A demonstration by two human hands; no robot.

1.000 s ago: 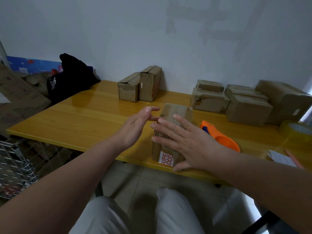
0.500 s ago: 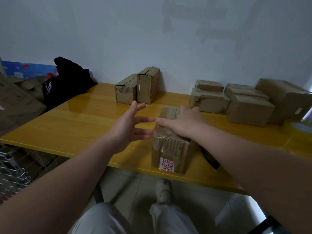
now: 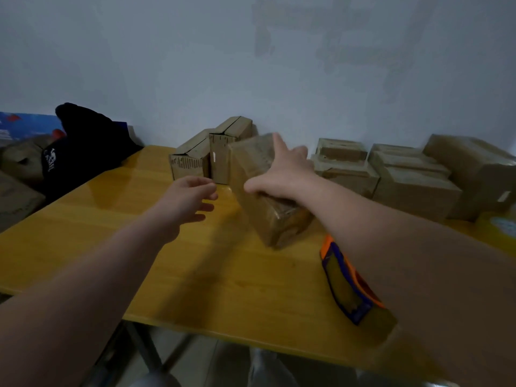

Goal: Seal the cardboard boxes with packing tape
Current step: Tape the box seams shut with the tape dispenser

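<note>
A long taped cardboard box (image 3: 252, 174) lies on the yellow table (image 3: 117, 219), its far end raised toward the two boxes by the wall. My right hand (image 3: 282, 171) lies over its top with the thumb hooked round the near left edge and the fingers stretched along it. My left hand (image 3: 190, 199) hovers left of the box, fingers loosely curled, holding nothing. The orange and blue tape dispenser (image 3: 349, 283) lies on the table under my right forearm.
Two boxes (image 3: 212, 157) stand against the wall behind the held box. Several more boxes (image 3: 405, 174) are stacked at the back right. A black bag (image 3: 83, 146) sits at the table's left corner. A tape roll (image 3: 505, 224) shows at the right edge.
My right hand has pushed the box away from the front edge toward the wall, and its far end has lifted. My left hand has drawn back from it. The dispenser is uncovered again.
</note>
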